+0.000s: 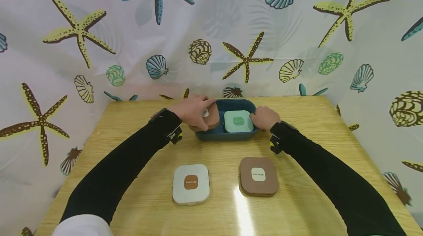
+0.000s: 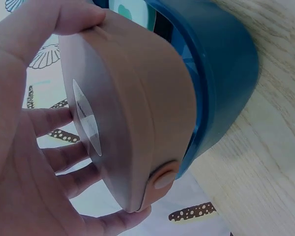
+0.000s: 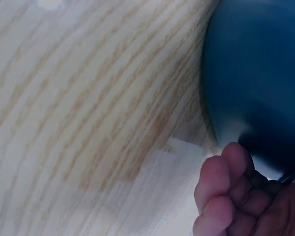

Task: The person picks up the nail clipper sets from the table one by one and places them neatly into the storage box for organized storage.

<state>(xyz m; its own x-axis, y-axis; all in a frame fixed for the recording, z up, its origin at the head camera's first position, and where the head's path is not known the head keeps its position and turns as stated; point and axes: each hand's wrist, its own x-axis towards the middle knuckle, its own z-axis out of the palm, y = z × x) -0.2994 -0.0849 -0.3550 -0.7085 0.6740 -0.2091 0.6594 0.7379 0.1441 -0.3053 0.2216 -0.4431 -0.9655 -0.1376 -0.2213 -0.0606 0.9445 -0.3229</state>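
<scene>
Gripping a brown case [image 1: 211,117], our left hand [image 1: 191,111] tilts it at the blue tray [image 1: 224,135]'s left end; right hand [image 1: 264,117] grips the tray's right rim; left wrist: fingers [image 2: 64,157] curl round the case [image 2: 132,123]; right wrist: fingers [image 3: 226,196] curled against the tray [image 3: 255,73].

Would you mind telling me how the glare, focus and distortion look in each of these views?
Head view: sharp, wide-angle bowing at the edges, a bright glare streak on the table beside the brown case. Left wrist view: the brown case in the left hand is softly blurred and close. Right wrist view: the blue tray and the right hand are out of focus.
</scene>
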